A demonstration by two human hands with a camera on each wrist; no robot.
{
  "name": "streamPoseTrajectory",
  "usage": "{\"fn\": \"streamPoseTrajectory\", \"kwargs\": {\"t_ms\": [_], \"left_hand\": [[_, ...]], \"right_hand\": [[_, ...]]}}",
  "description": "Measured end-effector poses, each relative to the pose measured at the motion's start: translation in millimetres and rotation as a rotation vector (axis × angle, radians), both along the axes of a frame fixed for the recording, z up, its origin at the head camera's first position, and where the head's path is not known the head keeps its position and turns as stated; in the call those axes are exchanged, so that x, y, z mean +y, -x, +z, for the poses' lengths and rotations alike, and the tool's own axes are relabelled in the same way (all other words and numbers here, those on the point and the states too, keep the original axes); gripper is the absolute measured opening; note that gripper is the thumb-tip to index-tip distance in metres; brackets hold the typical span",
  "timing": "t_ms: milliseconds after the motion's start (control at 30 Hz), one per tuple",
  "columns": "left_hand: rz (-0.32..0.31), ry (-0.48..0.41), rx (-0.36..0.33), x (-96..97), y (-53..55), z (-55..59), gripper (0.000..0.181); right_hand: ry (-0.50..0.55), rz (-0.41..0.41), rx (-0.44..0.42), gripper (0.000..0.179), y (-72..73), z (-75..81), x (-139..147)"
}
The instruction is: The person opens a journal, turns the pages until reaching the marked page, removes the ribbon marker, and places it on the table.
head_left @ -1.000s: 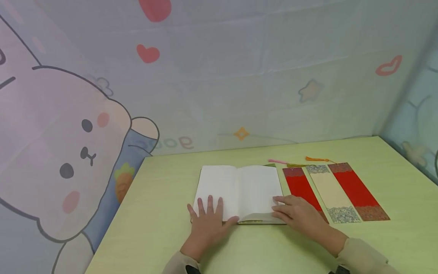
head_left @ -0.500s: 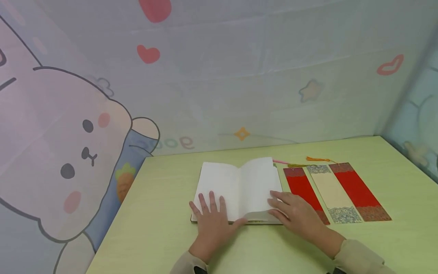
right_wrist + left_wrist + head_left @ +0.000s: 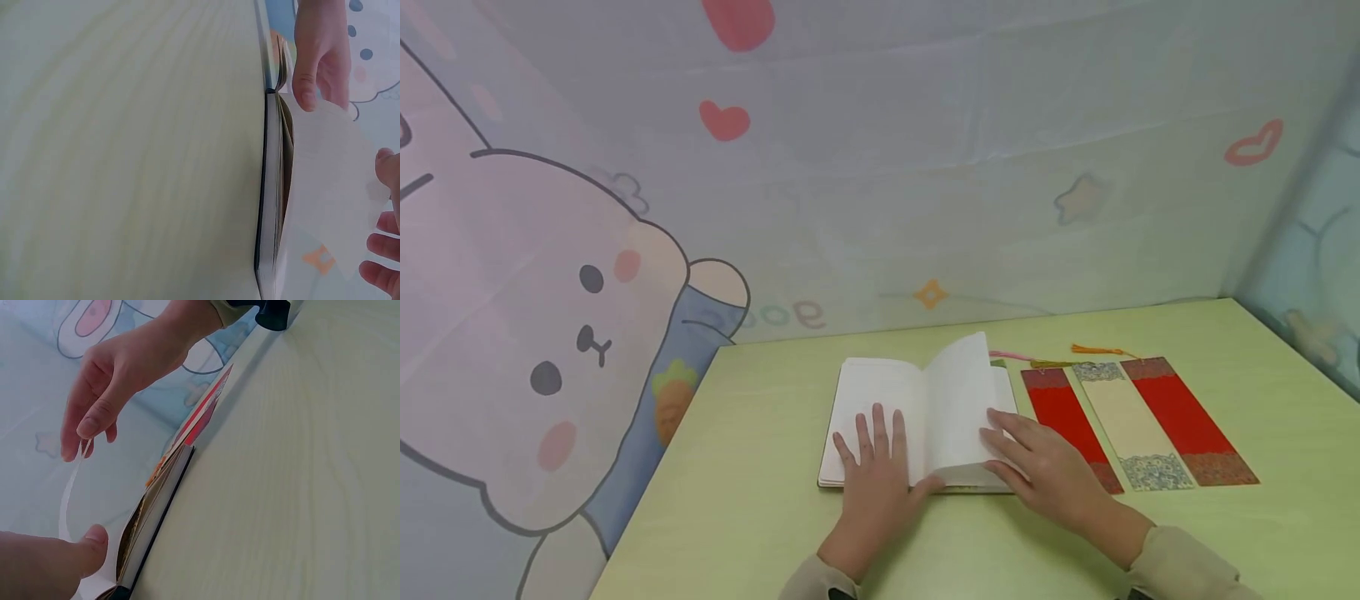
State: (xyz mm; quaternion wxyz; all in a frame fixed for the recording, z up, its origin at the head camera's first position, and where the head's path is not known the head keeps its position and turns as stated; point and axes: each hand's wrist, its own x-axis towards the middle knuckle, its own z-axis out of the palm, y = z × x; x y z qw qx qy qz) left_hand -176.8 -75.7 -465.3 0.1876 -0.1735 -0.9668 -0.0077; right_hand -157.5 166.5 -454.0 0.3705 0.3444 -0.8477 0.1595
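Note:
A book with blank white pages (image 3: 874, 383) lies spread on the table. My left hand (image 3: 877, 483) rests on its left page, fingers spread and straight, the thumb reaching across the spine near the lower edge. At the right, my right hand (image 3: 1052, 471) pinches the outer edge of a raised page (image 3: 957, 408) between thumb and fingers. This page curves up from the spine in the right wrist view, with the thicker page block (image 3: 270, 206) flat beneath it. From the left wrist, the right thumb (image 3: 97, 419) shows against the page edge.
Right of the book lie a red bookmark (image 3: 1067, 421), a cream bookmark (image 3: 1131, 421) and another red bookmark (image 3: 1187, 417). An orange tassel (image 3: 1097, 349) and an olive tassel (image 3: 1051, 363) extend at their tops. A printed cloth (image 3: 880, 183) hangs behind the pale green table (image 3: 760, 433).
The right-hand page has risen and bent toward the left, with the right hand moving slightly left along with it. My left hand has slid right, closer to the spine.

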Motion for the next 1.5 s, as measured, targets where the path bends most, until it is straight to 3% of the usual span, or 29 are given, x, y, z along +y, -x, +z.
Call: {"fn": "streamPoseTrajectory", "kwargs": {"t_ms": [200,300,500,600,733,833,1000,1133,1367,1500], "left_hand": [[-0.091,-0.061,0.100,-0.2,0.0,4.6,0.097],[-0.155,-0.111,0.191,-0.5,0.2,7.7,0.094],[-0.257,-0.180,0.396,-3.2,3.2,10.7,0.099],[-0.270,-0.202,0.517,-4.5,6.3,9.7,0.111],[-0.244,-0.190,0.604,-6.6,8.4,9.3,0.117],[-0.175,-0.100,0.567,-9.1,6.2,11.4,0.114],[-0.069,0.036,0.446,-14.5,-0.2,15.3,0.105],[-0.033,0.039,0.383,-19.3,-0.1,14.0,0.097],[0.020,0.076,0.103,-28.1,-0.1,9.3,0.078],[-0.002,0.017,-0.021,-31.8,1.2,4.8,0.066]], "right_hand": [[0.026,-0.023,-0.005,0.054,-1.0,1.7,2],[0.026,-0.045,-0.026,0.057,-1.7,2.7,2],[-0.003,-0.182,-0.174,0.067,-4.2,2.3,3],[-0.015,-0.251,-0.272,0.065,-5.3,1.3,3],[-0.049,-0.287,-0.351,0.060,-6.4,0.5,4],[-0.085,-0.301,-0.401,0.058,-7.4,0.8,5],[-0.146,-0.320,-0.537,0.058,-8.6,1.0,7],[-0.176,-0.321,-0.585,0.060,-7.7,-1.4,9],[-0.198,-0.308,-0.612,0.064,-6.7,-5.9,12],[-0.226,-0.301,-0.634,0.068,-7.4,-6.3,13]]}}
